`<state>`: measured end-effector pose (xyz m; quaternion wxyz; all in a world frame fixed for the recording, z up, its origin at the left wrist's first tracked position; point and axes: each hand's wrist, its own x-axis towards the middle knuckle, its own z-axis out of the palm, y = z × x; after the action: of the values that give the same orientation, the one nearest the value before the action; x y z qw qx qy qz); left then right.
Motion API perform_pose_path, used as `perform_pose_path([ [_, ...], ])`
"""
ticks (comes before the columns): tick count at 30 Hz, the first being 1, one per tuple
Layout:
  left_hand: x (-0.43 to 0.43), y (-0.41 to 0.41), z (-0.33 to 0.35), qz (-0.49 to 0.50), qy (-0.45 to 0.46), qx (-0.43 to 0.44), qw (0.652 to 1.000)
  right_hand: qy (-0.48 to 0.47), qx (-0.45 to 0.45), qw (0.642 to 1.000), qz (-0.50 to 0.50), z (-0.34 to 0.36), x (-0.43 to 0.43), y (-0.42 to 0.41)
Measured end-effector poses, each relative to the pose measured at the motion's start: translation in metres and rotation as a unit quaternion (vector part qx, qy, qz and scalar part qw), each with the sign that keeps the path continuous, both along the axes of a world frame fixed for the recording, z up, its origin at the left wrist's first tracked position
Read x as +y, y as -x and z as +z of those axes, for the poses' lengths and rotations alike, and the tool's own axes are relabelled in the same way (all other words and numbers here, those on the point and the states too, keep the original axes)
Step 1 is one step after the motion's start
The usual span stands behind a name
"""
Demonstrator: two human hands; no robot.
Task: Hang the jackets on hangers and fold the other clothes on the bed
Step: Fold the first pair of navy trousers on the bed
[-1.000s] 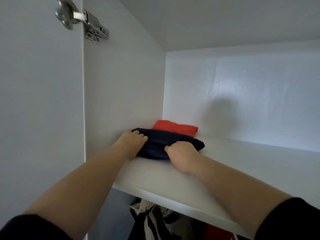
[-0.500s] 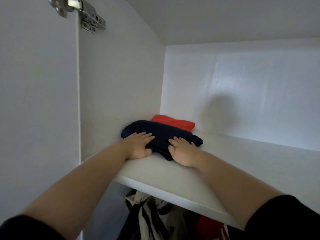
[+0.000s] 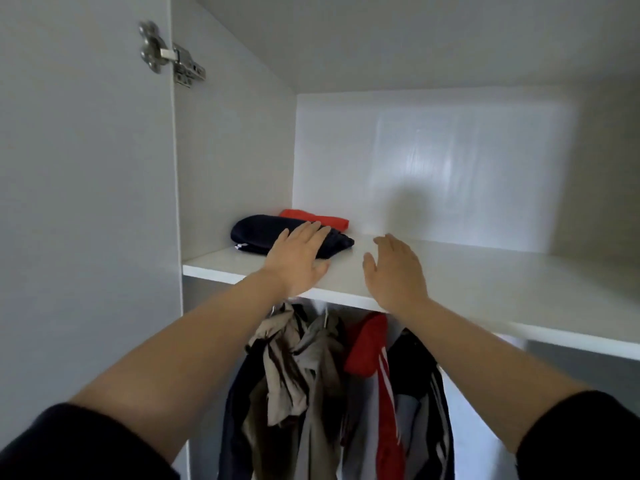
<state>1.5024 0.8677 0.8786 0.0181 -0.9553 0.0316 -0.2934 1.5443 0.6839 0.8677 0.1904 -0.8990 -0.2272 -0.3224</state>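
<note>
A folded navy garment lies at the left end of the white wardrobe shelf, with a folded red garment just behind it. My left hand is flat with straight fingers, its fingertips over the navy garment's right part. My right hand hovers open over the bare shelf to the right of the garments, holding nothing. Below the shelf hang several jackets: a beige and dark one, a red and white one and a dark striped one.
The open wardrobe door stands on the left, held by a metal hinge. The wardrobe's side wall borders the garments on the left. The white back panel closes the shelf behind.
Both hands have let go of the navy garment and drawn back toward the shelf's front edge. The right hand moved right, off the garment. The view dropped, showing the hanging jackets.
</note>
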Motion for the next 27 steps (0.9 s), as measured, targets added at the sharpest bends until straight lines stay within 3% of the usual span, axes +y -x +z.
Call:
perform_pose_path([
  [5, -0.079, 0.079, -0.012, -0.017, -0.002, -0.029, 0.999, -0.049, -0.012, 0.998, -0.031, -0.015, -0.080, 0.084],
  [12, -0.178, 0.200, -0.053, 0.015, 0.007, -0.004, 1.000, 0.013, -0.009, 0.996, -0.093, -0.039, -0.172, 0.213],
  [19, -0.226, 0.304, -0.065, 0.025, -0.032, 0.008, 0.999, 0.035, 0.017, 0.991, -0.127, -0.044, -0.225, 0.329],
  [27, -0.271, 0.423, -0.070, -0.051, -0.054, -0.023, 0.997, 0.013, 0.024, 0.979, -0.200, -0.055, -0.276, 0.468],
])
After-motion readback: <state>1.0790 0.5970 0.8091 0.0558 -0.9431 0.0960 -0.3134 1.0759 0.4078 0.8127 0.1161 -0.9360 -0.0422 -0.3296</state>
